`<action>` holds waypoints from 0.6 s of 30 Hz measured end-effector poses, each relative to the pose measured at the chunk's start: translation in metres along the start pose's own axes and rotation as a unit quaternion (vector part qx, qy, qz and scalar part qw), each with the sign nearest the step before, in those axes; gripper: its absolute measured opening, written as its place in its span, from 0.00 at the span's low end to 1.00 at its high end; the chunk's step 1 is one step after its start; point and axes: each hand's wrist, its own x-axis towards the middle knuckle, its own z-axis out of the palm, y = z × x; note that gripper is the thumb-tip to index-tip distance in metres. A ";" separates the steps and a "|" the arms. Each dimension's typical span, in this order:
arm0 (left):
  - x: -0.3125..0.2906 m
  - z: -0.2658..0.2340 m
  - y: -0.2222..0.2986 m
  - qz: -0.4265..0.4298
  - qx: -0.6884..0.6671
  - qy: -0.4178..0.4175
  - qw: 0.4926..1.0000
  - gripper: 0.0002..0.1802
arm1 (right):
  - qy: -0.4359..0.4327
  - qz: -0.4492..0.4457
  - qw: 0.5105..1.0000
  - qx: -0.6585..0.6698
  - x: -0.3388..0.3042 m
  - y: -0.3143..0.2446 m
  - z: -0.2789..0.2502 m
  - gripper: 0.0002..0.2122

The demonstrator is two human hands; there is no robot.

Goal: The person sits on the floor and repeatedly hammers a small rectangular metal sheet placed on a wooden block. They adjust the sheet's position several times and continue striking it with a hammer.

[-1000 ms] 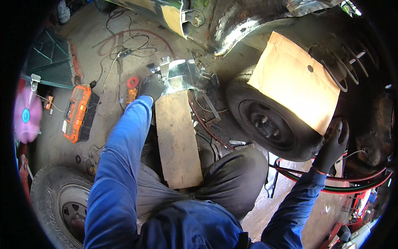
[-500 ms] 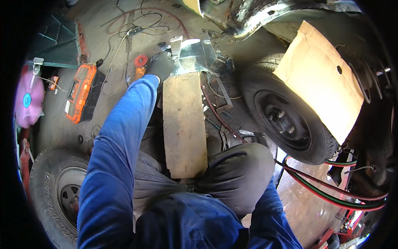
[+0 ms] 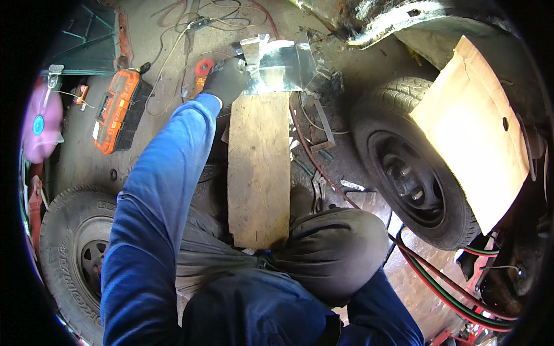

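My left hand (image 3: 225,81), in a dark glove, is at the left edge of a bent, shiny piece of sheet metal (image 3: 276,68). Its fingers look closed on that edge, though the tips are partly hidden. The sheet metal has folded flaps and lies at the far end of a worn wooden board (image 3: 258,167), which runs back toward me between my knees. Just left of the glove is an orange angle grinder (image 3: 199,83) with a red disc (image 3: 203,67). My right arm (image 3: 378,308) goes down beside my right knee, and its hand is out of sight.
An orange and black toolbox (image 3: 118,112) stands at left, above a loose tyre (image 3: 72,254). To the right, cardboard (image 3: 476,132) leans over a mounted wheel (image 3: 407,179). Cables (image 3: 199,23), hoses (image 3: 427,271), pliers (image 3: 318,193) and an angled metal strip (image 3: 324,130) lie around.
The whole view has shifted slightly, with the wheel and cardboard appearing farther right. My left hand stays at the sheet metal's left edge.
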 end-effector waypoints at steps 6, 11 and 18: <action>0.003 0.004 -0.009 0.090 0.073 0.047 0.992 0.15 | -0.021 0.059 0.998 -0.004 -0.020 0.016 0.028 0.17; 0.007 0.007 -0.018 0.069 0.033 0.031 0.997 0.16 | -0.007 0.103 0.995 0.009 -0.037 0.020 0.041 0.17; 0.016 0.007 -0.035 0.063 0.075 0.035 0.995 0.19 | 0.027 0.159 0.987 0.024 -0.073 0.043 0.061 0.17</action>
